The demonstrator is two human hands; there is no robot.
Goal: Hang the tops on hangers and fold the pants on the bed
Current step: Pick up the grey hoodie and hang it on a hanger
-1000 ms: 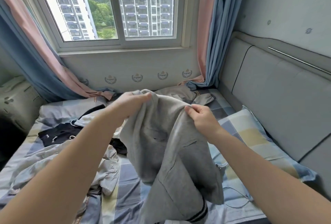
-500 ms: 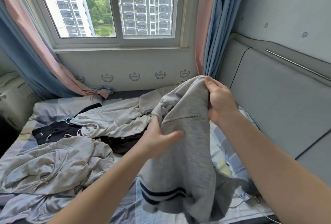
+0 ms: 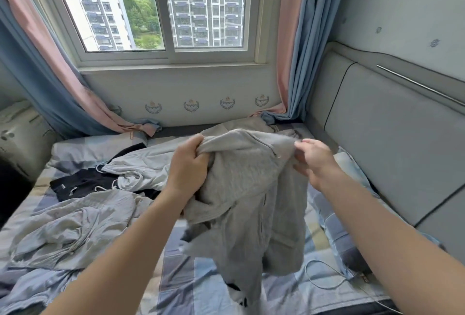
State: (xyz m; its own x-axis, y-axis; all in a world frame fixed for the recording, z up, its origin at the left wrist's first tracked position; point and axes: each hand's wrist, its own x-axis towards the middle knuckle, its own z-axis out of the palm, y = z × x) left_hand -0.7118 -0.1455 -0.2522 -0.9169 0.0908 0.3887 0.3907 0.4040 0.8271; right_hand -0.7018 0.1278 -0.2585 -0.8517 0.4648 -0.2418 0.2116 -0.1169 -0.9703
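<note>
Can't tell front from back on the grey zip top point(image 3: 246, 188), too bunched up. Dark-striped hem point(image 3: 232, 286) cut short near the bottom edge of view. Held up in the air below the window point(image 3: 161, 7), above the checked bed sheet point(image 3: 181, 272). Gripped at the upper left by the left hand point(image 3: 187, 163), fingers curled tight round a wad of cloth. Pinched at the upper right edge by the right hand point(image 3: 314, 161), fingers loosely bent, tips blurred, thumb partly behind cloth. Zip pull point(image 3: 278, 155) just visible between the two hands. Both forearms cut off at the bottom corners.

Below the window, to the left: light grey drawstring garment point(image 3: 141, 166), dark navy garment point(image 3: 80, 185) half buried under it, crumpled pale grey garment point(image 3: 75, 224) nearest the camera. Can't tell tops from pants in any of them. Below the window, to the right: padded headboard point(image 3: 390, 143), checked pillow point(image 3: 337, 234) partly behind the right arm, thin white cable point(image 3: 324, 282) trailing out of view.

Can't read any writing. Small tan label point(image 3: 130, 135) on bedding under the window, text too small. Row of crest emblems point(image 3: 191, 105) on the wall under the sill, letters illegible. Pink and blue curtains point(image 3: 293, 50) either side of the window, tops cut off.
</note>
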